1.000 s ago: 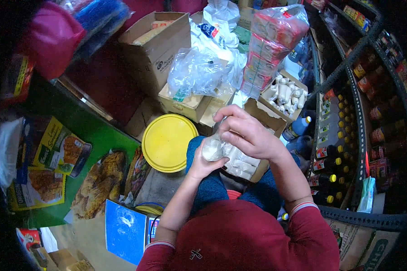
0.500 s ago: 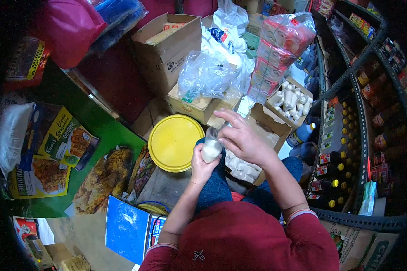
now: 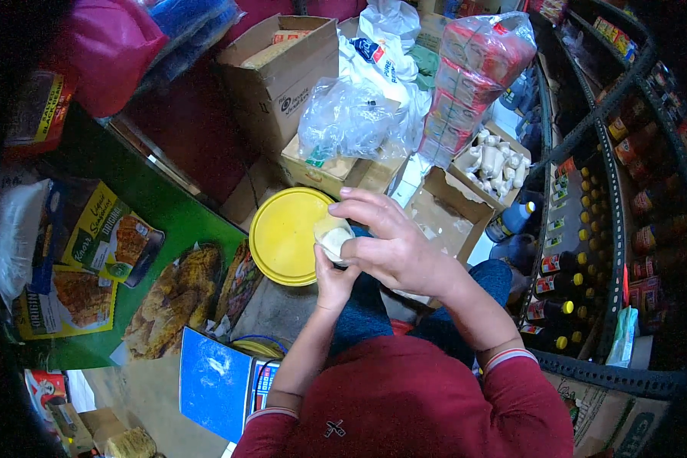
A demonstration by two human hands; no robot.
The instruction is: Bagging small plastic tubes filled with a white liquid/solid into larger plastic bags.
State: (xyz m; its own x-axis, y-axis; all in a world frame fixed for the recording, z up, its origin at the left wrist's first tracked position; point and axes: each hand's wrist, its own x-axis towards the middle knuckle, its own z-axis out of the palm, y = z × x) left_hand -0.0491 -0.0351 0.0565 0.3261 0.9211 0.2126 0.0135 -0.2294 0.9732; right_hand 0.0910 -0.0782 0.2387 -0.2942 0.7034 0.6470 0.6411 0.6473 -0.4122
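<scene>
A small clear plastic bag of white powder or grains (image 3: 332, 237) is held between my hands, above the right edge of a round yellow lid (image 3: 278, 237). My left hand (image 3: 334, 284) grips its lower part from below. Curled over the bag from the right is my right hand (image 3: 401, 248), its thumb side against the filled part and its other fingers bent around the upper end. Some of the bag is hidden behind these fingers. Past my right hand stands an open cardboard box (image 3: 466, 206), partly covered by my arm.
Several similar filled white bags (image 3: 500, 164) lie in a carton farther back. A crumpled clear plastic bag (image 3: 347, 122) rests on a box. Shelves of bottles (image 3: 565, 282) line the right. A blue folder-like panel (image 3: 214, 385) stands at lower left, beside a green printed panel (image 3: 183, 267).
Both hands and the bag have shifted slightly left, toward the yellow lid. My right hand has closed in over the bag, which now tilts with its upper end leftward.
</scene>
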